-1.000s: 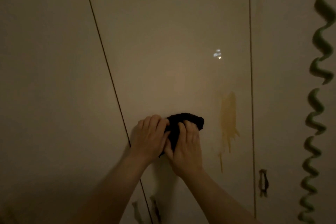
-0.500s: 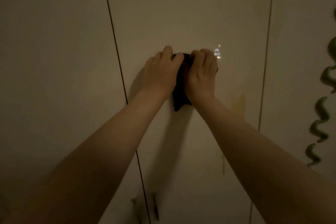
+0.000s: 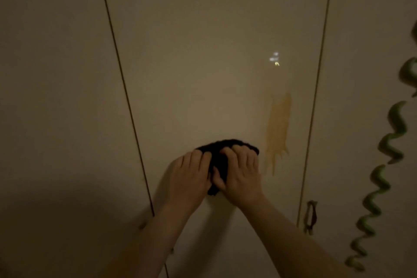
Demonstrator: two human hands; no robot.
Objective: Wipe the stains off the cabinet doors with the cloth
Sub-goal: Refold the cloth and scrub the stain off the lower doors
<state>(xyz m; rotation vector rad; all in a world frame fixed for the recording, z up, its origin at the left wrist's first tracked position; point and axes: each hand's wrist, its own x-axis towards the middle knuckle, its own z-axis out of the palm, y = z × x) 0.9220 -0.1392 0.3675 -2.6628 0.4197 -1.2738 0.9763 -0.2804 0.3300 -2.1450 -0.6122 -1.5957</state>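
A dark cloth (image 3: pixel 220 152) is pressed flat against the pale middle cabinet door (image 3: pixel 203 63). My left hand (image 3: pixel 189 178) covers its left part and my right hand (image 3: pixel 240 176) its right part, both with fingers curled onto it. A yellow-orange stain (image 3: pixel 277 128) with drips running down sits just right of the cloth, near the door's right seam. The cloth's lower part is hidden under my hands.
A dark door handle (image 3: pixel 311 216) hangs on the right door, low down. A green spiral decoration (image 3: pixel 392 133) dangles along the far right. Another door panel (image 3: pixel 56 97) lies left of the seam. A small bright reflection (image 3: pixel 275 59) shows above the stain.
Both hands slid the cloth up the door half a second ago and have now come back down, level with the stain's lower end.
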